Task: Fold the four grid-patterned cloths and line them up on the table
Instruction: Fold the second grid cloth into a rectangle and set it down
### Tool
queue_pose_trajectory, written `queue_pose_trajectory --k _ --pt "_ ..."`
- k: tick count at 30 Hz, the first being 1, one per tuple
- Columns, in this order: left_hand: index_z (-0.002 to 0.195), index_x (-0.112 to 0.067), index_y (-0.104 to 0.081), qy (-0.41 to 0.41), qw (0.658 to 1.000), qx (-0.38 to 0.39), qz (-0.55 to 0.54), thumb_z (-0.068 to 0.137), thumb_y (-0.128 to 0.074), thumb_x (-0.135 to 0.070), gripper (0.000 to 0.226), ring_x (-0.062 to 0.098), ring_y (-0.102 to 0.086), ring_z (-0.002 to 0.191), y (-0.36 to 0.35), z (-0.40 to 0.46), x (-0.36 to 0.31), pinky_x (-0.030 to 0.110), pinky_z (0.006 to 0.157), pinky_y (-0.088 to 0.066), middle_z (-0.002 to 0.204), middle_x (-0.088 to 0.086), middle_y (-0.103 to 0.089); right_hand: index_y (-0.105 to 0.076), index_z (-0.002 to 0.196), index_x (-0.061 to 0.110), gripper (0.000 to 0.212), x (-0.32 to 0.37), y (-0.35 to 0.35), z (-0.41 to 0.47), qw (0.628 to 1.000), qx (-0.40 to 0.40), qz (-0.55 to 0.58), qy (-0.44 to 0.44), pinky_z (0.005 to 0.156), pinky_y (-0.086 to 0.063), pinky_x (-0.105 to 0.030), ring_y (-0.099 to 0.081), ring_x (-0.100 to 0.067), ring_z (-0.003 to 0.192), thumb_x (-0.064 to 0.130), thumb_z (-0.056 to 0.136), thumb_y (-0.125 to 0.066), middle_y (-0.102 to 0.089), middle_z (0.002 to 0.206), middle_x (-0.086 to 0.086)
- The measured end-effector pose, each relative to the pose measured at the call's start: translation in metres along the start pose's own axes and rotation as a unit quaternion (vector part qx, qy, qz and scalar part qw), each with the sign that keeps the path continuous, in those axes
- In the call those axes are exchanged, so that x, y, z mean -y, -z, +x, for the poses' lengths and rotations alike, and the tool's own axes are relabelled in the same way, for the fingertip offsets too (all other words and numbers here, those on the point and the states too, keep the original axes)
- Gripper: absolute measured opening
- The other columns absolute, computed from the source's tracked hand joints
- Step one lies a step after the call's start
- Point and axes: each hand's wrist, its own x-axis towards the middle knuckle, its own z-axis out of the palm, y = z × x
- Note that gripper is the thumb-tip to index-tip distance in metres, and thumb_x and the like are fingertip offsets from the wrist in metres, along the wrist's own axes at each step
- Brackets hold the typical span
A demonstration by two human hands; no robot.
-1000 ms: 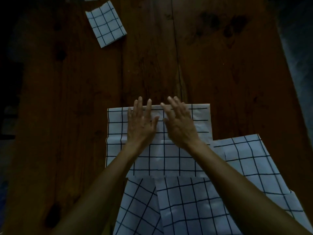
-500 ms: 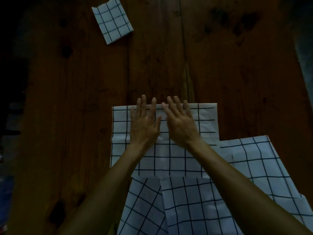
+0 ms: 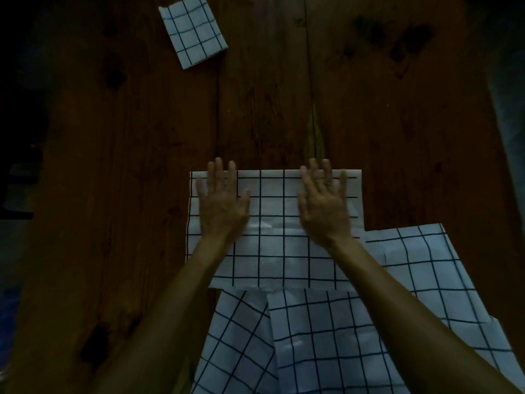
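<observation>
So you've got both palms flat on the half-folded grid cloth [image 3: 272,228] in the middle of the wooden table [image 3: 284,95]. Your left hand [image 3: 221,206] is pressing near its left side, your right hand [image 3: 324,206] near its right side, fingers spread, nothing pinched in either one. The hands are well apart, with bare cloth between them.

From the look of it, this stuff is thin, light and floppy. It lies flat but shows soft wrinkles around the centre, so my guess is it creases okay yet slides easily on the wood. Grab it at the corners or along the short edges, not the middle, otherwise the layers will probably shift and the grid lines won't match up.

One folded cloth [image 3: 193,31] already sits at the far left of the table, well apart from you. More unfolded grid cloths [image 3: 369,336] lie under your forearms at the near edge, overlapping each other, and the one you're working on overlaps them too. Can't tell exactly how many are in that pile.
</observation>
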Motion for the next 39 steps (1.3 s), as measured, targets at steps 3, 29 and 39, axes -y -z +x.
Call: queue_pose_trajectory --k 3,29,39 --pt "0.15 -0.012 0.0 -0.061 0.997 0.037 -0.02 0.098 -0.017 -0.038 0.06 0.022 0.011 0.146 -0.01 -0.001 -0.028 0.038 0.118 0.011 0.158 0.011 0.007 -0.015 0.15 0.009 0.059 0.046 -0.014 0.011 0.994 0.055 0.045 0.084 0.12 0.004 -0.042 0.004 -0.024 0.147 0.032 0.095 -0.021 -0.01 0.159 -0.013" --pt "0.15 -0.021 0.01 0.026 0.997 0.079 -0.002 0.092 -0.008 -0.06 0.072 0.012 0.02 0.143 0.0 -0.005 0.05 0.037 0.116 0.013 0.158 0.001 0.017 -0.008 0.152 0.018 0.065 -0.035 -0.002 -0.007 0.998 0.037 0.022 -0.045 0.119 0.008 -0.036 0.009 -0.017 0.147 0.051 0.096 -0.012 -0.002 0.16 -0.002" --pt "0.15 -0.015 -0.015 -0.028 1.0 0.01 0.007 0.098 -0.02 -0.044 0.06 0.021 0.002 0.147 0.006 0.007 0.0 0.046 0.112 0.018 0.159 0.007 -0.006 -0.026 0.147 0.008 0.058 -0.007 -0.002 -0.002 0.999 -0.006 0.035 0.035 0.119 -0.004 -0.049 -0.007 -0.029 0.147 0.039 0.098 -0.028 -0.017 0.158 -0.015"
